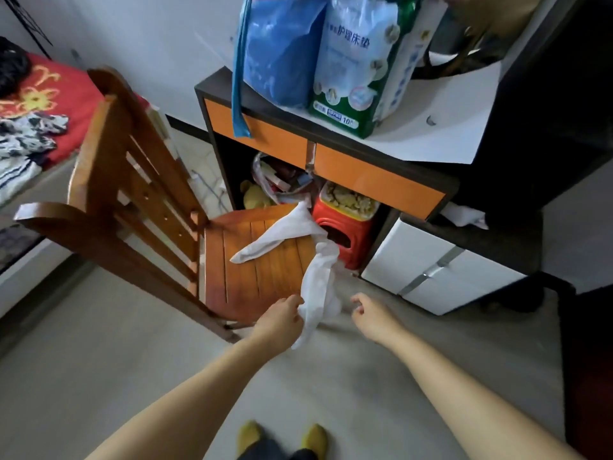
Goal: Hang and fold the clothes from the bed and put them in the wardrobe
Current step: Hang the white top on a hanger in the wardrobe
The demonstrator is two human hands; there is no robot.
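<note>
A white garment [292,234] lies across the slatted seat of a wooden chair [252,260] and hangs off its front right corner. My left hand [280,315] grips the hanging end of the garment. My right hand [368,310] hovers just right of the cloth with fingers loosely curled, holding nothing. On the bed [76,97] at the far left, with its red flowered cover, lie a black-and-white patterned garment [30,134], a striped one [16,177] and a dark one [11,66].
Behind the chair stands a dark cabinet with orange drawers [374,179] and white doors [431,267]. Blue and green packages [351,61] sit on top. A red plastic stool [345,227] and bags fill the open space beneath. Grey floor lies around my feet.
</note>
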